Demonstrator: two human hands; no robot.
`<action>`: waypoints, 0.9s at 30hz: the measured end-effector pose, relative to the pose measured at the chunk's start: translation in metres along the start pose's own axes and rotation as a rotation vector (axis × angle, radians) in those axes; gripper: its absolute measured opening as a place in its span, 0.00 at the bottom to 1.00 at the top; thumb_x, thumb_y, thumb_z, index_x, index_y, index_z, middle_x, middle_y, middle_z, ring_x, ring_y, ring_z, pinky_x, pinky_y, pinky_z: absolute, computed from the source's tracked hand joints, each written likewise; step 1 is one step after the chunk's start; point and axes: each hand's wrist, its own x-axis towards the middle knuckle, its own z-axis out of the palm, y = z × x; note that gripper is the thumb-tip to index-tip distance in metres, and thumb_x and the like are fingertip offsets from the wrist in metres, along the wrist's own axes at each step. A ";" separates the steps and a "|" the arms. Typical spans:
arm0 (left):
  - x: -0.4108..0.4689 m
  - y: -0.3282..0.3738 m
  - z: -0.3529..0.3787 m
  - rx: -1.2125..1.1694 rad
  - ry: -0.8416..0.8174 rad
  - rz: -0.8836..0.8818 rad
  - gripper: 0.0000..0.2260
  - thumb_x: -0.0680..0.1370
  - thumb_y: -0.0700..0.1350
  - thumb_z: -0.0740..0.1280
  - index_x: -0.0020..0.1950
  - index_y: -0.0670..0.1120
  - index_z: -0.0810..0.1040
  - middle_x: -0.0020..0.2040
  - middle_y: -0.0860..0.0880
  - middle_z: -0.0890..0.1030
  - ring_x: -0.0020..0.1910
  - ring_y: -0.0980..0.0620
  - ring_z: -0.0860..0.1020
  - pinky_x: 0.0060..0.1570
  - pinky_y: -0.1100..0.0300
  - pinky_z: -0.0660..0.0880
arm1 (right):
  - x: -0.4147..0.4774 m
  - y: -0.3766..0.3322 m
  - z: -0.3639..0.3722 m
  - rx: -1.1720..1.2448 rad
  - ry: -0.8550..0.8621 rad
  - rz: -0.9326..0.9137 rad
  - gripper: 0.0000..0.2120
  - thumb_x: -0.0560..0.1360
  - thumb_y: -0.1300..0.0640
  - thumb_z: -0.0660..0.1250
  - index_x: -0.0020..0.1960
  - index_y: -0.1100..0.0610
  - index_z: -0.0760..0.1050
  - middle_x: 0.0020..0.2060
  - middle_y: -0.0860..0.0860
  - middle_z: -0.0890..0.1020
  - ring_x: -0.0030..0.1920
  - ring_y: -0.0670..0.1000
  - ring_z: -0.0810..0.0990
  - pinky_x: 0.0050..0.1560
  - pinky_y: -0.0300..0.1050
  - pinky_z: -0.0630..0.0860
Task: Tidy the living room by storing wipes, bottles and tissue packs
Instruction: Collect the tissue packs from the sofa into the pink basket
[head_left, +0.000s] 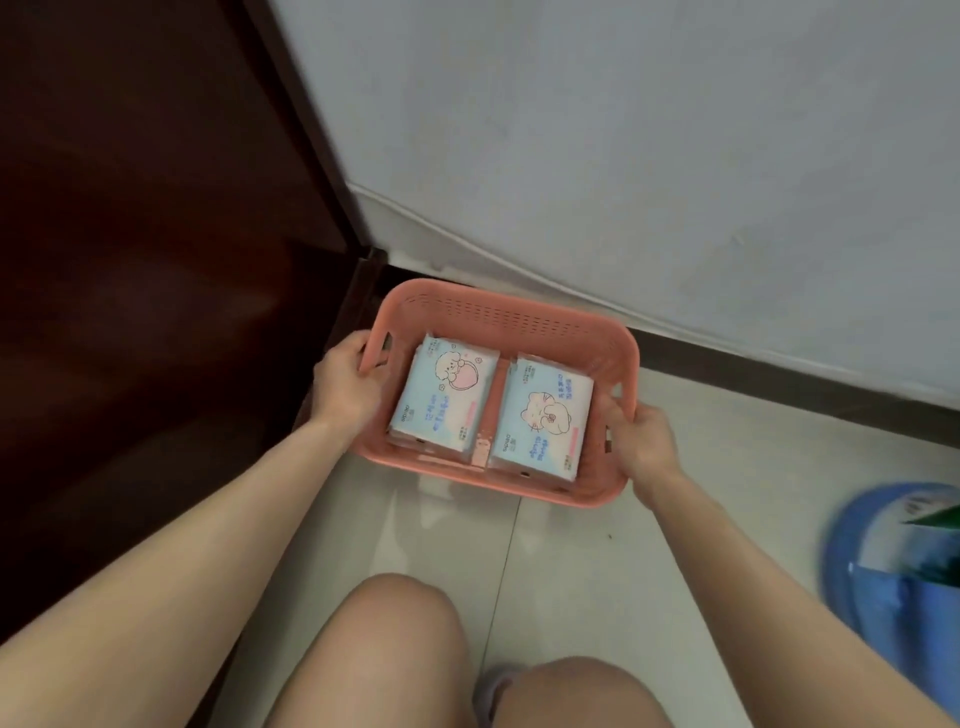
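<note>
A salmon-pink plastic basket (519, 317) sits low over the tiled floor near the wall corner. Two tissue packs lie flat inside it side by side: one with a dog drawing (444, 395) on the left, one with a cat drawing (543, 421) on the right. My left hand (345, 382) grips the basket's left end at its handle slot. My right hand (644, 441) grips the basket's right rim. I cannot tell whether the basket touches the floor.
A dark wooden cabinet (145, 260) stands to the left, close to the basket. A pale wall (623, 156) with a dark skirting runs behind. A blue round container (893, 571) sits at the right edge. My knees are at the bottom.
</note>
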 end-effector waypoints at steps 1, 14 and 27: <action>0.003 -0.003 0.003 0.008 0.011 0.007 0.13 0.77 0.39 0.67 0.60 0.49 0.78 0.50 0.52 0.83 0.55 0.50 0.80 0.57 0.56 0.75 | 0.003 0.003 0.003 -0.005 0.006 -0.008 0.13 0.78 0.48 0.63 0.42 0.55 0.79 0.45 0.57 0.84 0.50 0.59 0.82 0.56 0.58 0.77; 0.023 -0.007 0.018 0.111 0.180 0.088 0.20 0.78 0.35 0.65 0.69 0.47 0.72 0.59 0.41 0.80 0.59 0.42 0.77 0.62 0.51 0.72 | 0.025 0.008 0.022 -0.031 0.089 -0.088 0.17 0.79 0.47 0.61 0.34 0.54 0.73 0.34 0.51 0.78 0.40 0.55 0.77 0.44 0.47 0.73; 0.032 -0.004 0.017 0.058 0.188 0.112 0.18 0.80 0.37 0.63 0.70 0.47 0.73 0.60 0.42 0.80 0.60 0.43 0.77 0.60 0.53 0.72 | 0.028 0.004 0.026 -0.013 0.107 -0.072 0.16 0.78 0.46 0.62 0.35 0.53 0.74 0.36 0.52 0.80 0.42 0.56 0.79 0.46 0.49 0.75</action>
